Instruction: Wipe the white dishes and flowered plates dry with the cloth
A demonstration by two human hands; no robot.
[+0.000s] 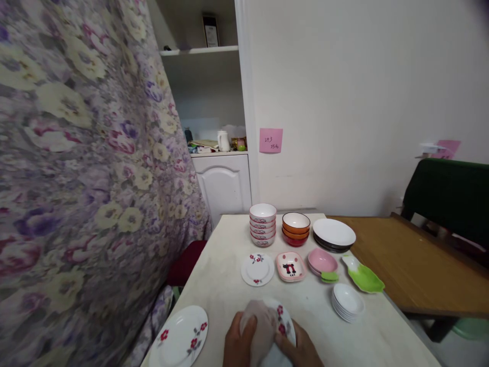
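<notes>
In front of you stands a pale table (pixel 225 285), and the stack of white bowls with red flowers (pixel 263 224) sits at its far edge. Just right of that stack you see the orange and red bowls (pixel 295 229), then the stacked plates (pixel 333 234). Nearer to you than the stack lie a small flowered saucer (pixel 257 268), a pink square dish (pixel 291 266), pink bowls (pixel 323 261), a green dish (pixel 362 277) and small white saucers (pixel 348 302). Well nearer, at the left edge, rests a large flowered plate (pixel 179 338).
</notes>
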